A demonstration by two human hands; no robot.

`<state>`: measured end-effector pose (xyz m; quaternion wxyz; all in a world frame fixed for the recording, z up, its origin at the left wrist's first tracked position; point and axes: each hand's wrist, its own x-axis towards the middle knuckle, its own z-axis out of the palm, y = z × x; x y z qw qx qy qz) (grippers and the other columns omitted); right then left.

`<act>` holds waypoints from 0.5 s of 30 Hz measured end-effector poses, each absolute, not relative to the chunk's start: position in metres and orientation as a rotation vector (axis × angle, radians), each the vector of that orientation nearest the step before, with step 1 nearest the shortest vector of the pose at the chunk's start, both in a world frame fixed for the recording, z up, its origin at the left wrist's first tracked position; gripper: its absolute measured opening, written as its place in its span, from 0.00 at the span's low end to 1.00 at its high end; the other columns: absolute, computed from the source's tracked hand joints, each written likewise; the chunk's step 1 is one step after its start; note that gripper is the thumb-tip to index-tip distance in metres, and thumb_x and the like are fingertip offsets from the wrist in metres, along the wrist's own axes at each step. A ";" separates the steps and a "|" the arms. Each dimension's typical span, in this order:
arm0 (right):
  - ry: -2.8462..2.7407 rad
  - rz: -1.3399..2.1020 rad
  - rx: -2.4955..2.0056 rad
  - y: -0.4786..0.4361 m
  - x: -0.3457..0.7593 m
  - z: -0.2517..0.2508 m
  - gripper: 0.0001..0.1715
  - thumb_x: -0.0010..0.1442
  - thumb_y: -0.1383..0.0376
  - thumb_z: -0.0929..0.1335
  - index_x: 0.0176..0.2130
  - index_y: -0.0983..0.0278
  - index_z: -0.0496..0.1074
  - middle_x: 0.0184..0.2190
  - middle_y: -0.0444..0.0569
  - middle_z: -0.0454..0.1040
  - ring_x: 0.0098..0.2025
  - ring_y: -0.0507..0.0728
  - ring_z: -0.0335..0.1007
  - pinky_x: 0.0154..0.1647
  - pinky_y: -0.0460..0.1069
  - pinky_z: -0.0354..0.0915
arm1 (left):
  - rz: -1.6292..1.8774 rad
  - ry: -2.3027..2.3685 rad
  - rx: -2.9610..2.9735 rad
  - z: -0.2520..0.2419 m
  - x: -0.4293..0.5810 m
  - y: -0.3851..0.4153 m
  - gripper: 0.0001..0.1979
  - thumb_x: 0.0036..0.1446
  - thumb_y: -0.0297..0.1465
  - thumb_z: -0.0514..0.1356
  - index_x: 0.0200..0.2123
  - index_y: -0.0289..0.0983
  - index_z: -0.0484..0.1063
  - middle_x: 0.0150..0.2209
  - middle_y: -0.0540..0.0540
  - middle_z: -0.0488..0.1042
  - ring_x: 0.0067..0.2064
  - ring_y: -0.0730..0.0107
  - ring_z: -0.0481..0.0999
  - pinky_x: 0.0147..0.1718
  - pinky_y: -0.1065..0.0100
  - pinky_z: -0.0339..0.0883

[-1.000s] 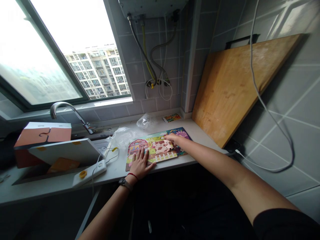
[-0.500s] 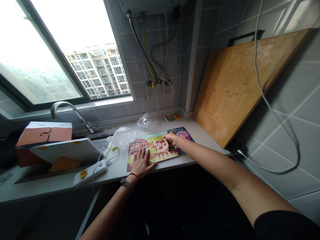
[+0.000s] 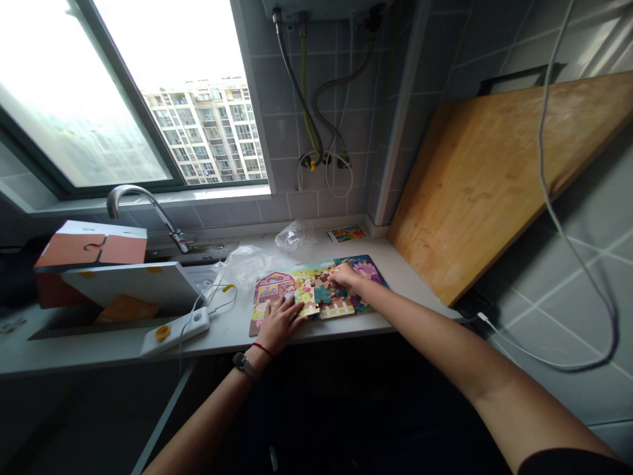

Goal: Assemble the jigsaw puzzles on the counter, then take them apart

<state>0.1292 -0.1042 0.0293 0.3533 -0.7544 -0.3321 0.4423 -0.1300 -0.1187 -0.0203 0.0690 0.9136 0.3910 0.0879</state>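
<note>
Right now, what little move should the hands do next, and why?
I'd probably press down gently with the left hand: the farm puzzle is broken up in the middle, where a teal patch shows by the right hand, and the left hand lies spread by the printed barn, so it could stop that side sliding.

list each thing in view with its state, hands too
puzzle, pieces out of line near the middle
left hand, palm down on the puzzle
right hand, fingers bent at the puzzle, grip unclear
clear plastic, crumpled
picture card, lying flat
wooden board, leaning at a tilt
faucet, no running water visible
window, open or shut unclear
</note>
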 end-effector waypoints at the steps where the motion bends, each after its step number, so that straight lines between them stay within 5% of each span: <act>1: -0.871 1.157 -1.949 -0.105 0.132 0.031 0.22 0.70 0.57 0.70 0.59 0.64 0.70 0.57 0.54 0.72 0.53 0.62 0.74 0.53 0.61 0.74 | 0.294 1.169 2.756 -0.020 -0.129 -0.120 0.21 0.72 0.42 0.54 0.64 0.46 0.71 0.68 0.40 0.67 0.71 0.44 0.62 0.66 0.34 0.54; 6: -0.959 1.145 -1.953 -0.109 0.155 0.042 0.21 0.69 0.58 0.71 0.57 0.65 0.72 0.55 0.55 0.75 0.51 0.61 0.76 0.50 0.59 0.75 | 0.421 1.193 2.731 -0.019 -0.125 -0.122 0.18 0.73 0.40 0.53 0.59 0.47 0.76 0.63 0.43 0.74 0.67 0.45 0.68 0.64 0.37 0.60; 11: -1.099 1.118 -2.017 -0.126 0.172 0.043 0.11 0.56 0.66 0.78 0.38 0.67 0.77 0.33 0.51 0.82 0.34 0.56 0.79 0.34 0.47 0.73 | 0.531 1.209 2.639 -0.017 -0.123 -0.119 0.18 0.74 0.36 0.50 0.54 0.43 0.78 0.52 0.42 0.81 0.53 0.56 0.81 0.53 0.58 0.74; 15: -1.247 1.003 -2.132 -0.142 0.168 0.036 0.11 0.55 0.68 0.77 0.39 0.66 0.77 0.28 0.49 0.81 0.32 0.58 0.79 0.32 0.47 0.71 | 0.540 1.219 2.669 -0.017 -0.120 -0.121 0.18 0.71 0.31 0.53 0.57 0.44 0.77 0.52 0.42 0.81 0.54 0.56 0.80 0.52 0.60 0.75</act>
